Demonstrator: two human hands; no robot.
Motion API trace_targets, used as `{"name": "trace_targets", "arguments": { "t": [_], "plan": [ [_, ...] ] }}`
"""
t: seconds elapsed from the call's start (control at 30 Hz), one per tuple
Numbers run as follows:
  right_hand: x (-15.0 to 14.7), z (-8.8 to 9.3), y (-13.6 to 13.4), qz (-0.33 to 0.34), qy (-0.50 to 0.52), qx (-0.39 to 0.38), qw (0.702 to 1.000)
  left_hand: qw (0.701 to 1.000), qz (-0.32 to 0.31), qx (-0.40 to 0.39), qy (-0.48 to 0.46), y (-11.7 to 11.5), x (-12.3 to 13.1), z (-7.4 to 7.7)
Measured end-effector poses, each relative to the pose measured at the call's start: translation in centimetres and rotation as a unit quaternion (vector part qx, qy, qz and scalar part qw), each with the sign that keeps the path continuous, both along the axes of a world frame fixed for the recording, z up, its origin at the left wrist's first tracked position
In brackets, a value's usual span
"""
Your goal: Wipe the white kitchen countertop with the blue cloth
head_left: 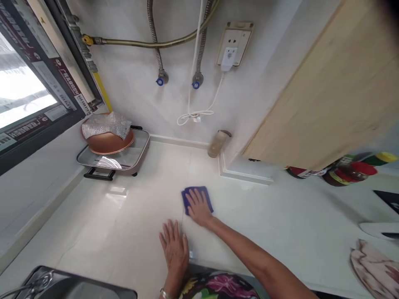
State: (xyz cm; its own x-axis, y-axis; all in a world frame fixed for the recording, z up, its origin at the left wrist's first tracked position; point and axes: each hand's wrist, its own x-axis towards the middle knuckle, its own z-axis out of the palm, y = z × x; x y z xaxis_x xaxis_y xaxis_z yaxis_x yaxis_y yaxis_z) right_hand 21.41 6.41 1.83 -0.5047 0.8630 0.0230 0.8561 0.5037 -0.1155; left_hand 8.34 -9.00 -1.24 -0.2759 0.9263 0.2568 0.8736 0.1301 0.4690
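Note:
My right hand (199, 206) rests palm down on a folded dark blue cloth (208, 202), its fingers spread across the top. The cloth lies flat on the white countertop (156, 195), with its edges showing around the hand. Nearer to my body, my left hand (175, 248) lies flat on the same counter with fingers stretched out and nothing held. A thin seam in the counter runs between the two hands.
An electric pan (144, 145) with a copper-coloured bowl (110, 143) stands at the back left. Beside the wall corner is a cloudy bottle (217, 144). A sink (93, 286) lies front left. Jars (346, 176) and a patterned cloth (372, 265) are at right; a wooden panel (336, 87) overhangs.

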Motion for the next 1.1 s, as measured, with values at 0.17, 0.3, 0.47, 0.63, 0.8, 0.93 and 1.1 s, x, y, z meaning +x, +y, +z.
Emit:
{"name": "trace_targets", "arguments": {
  "t": [0.17, 0.3, 0.47, 0.63, 0.8, 0.93, 1.1],
  "plan": [
    [-0.7, -0.2, -5.1, 0.110, 0.089, -0.006, 0.990, 0.998, -0.008, 0.051, -0.035, 0.0, -0.4, -0.6],
    [1.3, 0.4, -6.7, 0.146, 0.214, -0.036, 0.965, 0.994, -0.036, 0.087, -0.048, 0.2, -0.7, -0.4],
    [8.3, -0.2, -8.1, 0.048, 0.358, -0.015, 0.932, 0.987, -0.125, 0.100, -0.025, 3.6, 0.8, 1.4],
    [17.2, -3.0, -11.2, -0.082, 0.345, 0.069, 0.932, 0.987, -0.127, 0.070, 0.071, 7.2, 4.7, 1.7],
    [21.6, -4.8, -13.8, -0.088, 0.292, 0.115, 0.945, 0.983, -0.107, 0.048, 0.140, 7.8, 6.2, 1.6],
    [21.7, -4.8, -13.9, -0.088, 0.260, 0.130, 0.953, 0.973, -0.168, 0.036, 0.156, 8.9, 5.3, 2.0],
    [21.3, -4.6, -13.6, -0.098, 0.228, 0.129, 0.960, 0.959, -0.238, 0.028, 0.154, 12.6, 5.3, 2.8]
  ]
}}
